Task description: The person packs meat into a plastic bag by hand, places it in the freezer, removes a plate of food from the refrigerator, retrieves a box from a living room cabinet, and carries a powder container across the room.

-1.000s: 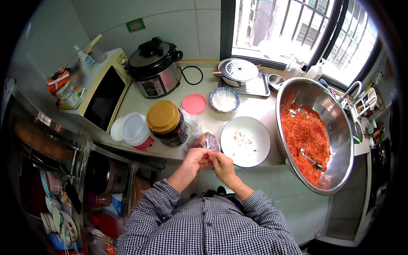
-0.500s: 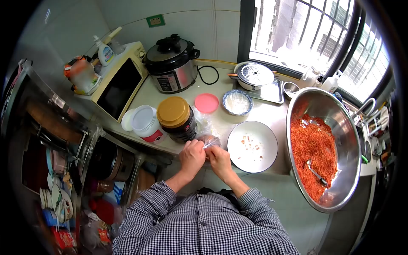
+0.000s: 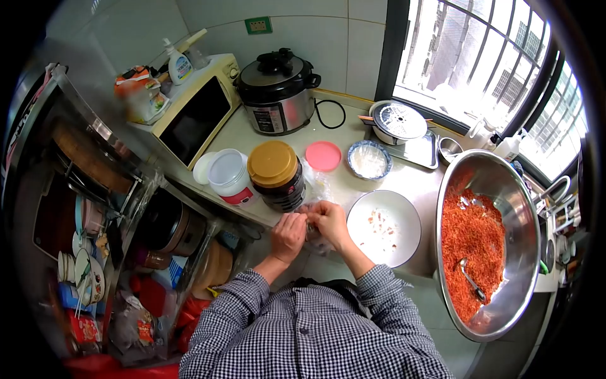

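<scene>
At the counter's front edge, my left hand (image 3: 289,236) and my right hand (image 3: 329,222) are close together, fingers pinched on a clear plastic bag (image 3: 320,244). The bag hangs down between them; what it contains is hard to make out. Just to the right is a white bowl (image 3: 385,252) with small brownish-white pieces in it. Behind my hands stands a dark jar with a gold lid (image 3: 273,165). More crumpled clear plastic (image 3: 319,182) lies beside that jar.
A big steel basin (image 3: 527,278) of red shredded food, with a spoon (image 3: 471,278) in it, fills the right side. An open white tub (image 3: 228,170), pink lid (image 3: 323,156), film-covered bowl (image 3: 369,160), pressure cooker (image 3: 276,95) and microwave (image 3: 196,120) stand on the counter.
My right hand has risen above the left at the bag's neck, and the bag now hangs lower between them. The whole view has shifted, with the counter things appearing further right and lower.
</scene>
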{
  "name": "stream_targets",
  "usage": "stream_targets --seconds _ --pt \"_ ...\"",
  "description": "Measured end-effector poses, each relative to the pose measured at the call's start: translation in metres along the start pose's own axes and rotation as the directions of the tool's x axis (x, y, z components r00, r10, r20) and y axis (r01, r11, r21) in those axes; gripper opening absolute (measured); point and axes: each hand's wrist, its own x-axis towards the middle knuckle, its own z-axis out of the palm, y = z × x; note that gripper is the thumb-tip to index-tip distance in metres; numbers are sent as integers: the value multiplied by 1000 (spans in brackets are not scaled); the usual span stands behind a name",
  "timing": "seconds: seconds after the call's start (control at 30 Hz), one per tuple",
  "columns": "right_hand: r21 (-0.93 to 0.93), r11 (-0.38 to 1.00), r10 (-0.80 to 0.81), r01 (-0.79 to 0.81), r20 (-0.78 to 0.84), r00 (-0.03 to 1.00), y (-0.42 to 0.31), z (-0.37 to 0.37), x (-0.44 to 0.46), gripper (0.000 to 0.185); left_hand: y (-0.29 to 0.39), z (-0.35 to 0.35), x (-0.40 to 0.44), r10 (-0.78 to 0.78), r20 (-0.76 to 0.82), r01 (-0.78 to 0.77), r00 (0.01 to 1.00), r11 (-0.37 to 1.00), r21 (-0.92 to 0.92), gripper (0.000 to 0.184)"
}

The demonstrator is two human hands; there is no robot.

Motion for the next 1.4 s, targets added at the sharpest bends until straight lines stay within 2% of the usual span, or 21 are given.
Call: stream_targets --seconds 0.1,0.17,0.3,0.43,0.53,0.63,0.83,0.93,1.03,1.13,1.17,1.27,1.4 --pt "-117 993 -5 21 130 992 -6 -7 15 8 -6 1 -1 63 15 -63 998 998 -16 14" --pt "-211 976 -11 61 232 973 -6 -10 24 14 -9 0 -1 133 49 -133 990 991 -3 15" --pt "-439 871 26 220 489 872 -10 -18 54 18 -14 -2 9 308 131 -312 942 950 5 17" --pt "-472 853 158 221 639 753 -17 -21 68 21 -16 -2 17 420 174 -415 891 907 -66 32" --pt "-520 762 113 384 692 713 -19 -16 68 22 -18 -2 22 480 177 -472 859 877 -89 32" --pt "-524 744 58 416 670 740 -22 -13 62 25 -25 1 22 512 183 -497 839 859 -125 27" --pt "-355 878 -109 323 507 855 -12 -19 43 35 -25 -5 22 458 262 -466 849 884 -35 14" --pt "-280 940 -88 194 351 932 -9 -17 26 40 -25 -7 21 431 285 -436 856 898 -49 13" --pt "-193 981 58 1 300 952 -15 -21 16 45 -24 -8 21 346 311 -350 885 936 -45 8" --pt "-177 980 -58 88 171 984 -10 -14 -2 48 -18 -4 16 183 303 -164 935 983 -86 8" --pt "-207 967 -133 148 84 988 -2 -7 -8 49 -15 -3 16 160 310 -145 937 987 -72 7" --pt "-290 930 -245 224 -37 969 1 3 -21 49 -7 -2 16 73 333 -63 940 997 -41 4" --pt "-293 945 -176 147 -74 982 2 7 -28 50 -3 6 0 -73 338 69 938 997 23 7"
